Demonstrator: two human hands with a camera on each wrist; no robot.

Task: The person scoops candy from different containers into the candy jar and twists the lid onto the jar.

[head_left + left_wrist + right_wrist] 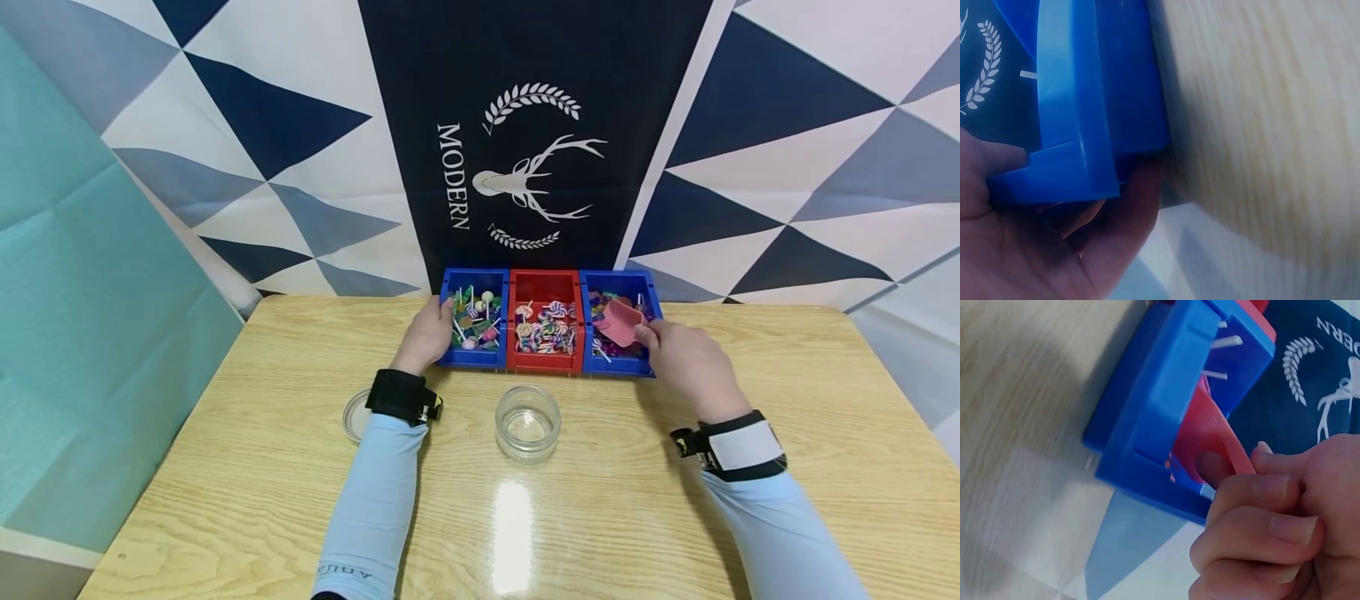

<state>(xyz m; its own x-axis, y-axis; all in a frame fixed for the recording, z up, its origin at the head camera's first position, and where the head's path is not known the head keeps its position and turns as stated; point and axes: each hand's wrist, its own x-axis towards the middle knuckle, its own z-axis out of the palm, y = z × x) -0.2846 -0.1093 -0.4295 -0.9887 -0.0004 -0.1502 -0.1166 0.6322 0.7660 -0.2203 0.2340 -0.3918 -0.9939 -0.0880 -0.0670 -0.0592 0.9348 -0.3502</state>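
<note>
1. Head view: near the back edge of the table (600,525), three bins are set side by side, the red bin (544,363) being flanked by the left blue bin (471,358) and the right blue bin (618,367).
2. By the right hand (690,362), a pink scoop (621,323) is grasped at its handle, pinched between thumb and fingers. Its broad end is held inside the right blue bin, over the candies (606,343); whether any are carried on it cannot be told.
3. By the left hand (426,335), the outer wall of the left blue bin is gripped; in the left wrist view, the thumb is laid over the rim and the fingers are placed beneath it.
4. Lollipops (480,323) are held in the left blue bin, and swirled ones (546,333) are piled in the red bin.
5. An uncovered glass jar (528,425) is stood in front of the red bin, nearer the table's middle.
6. Toward the table's left edge, a round lid (356,415) is partly hidden by the left wrist strap (399,396).
</note>
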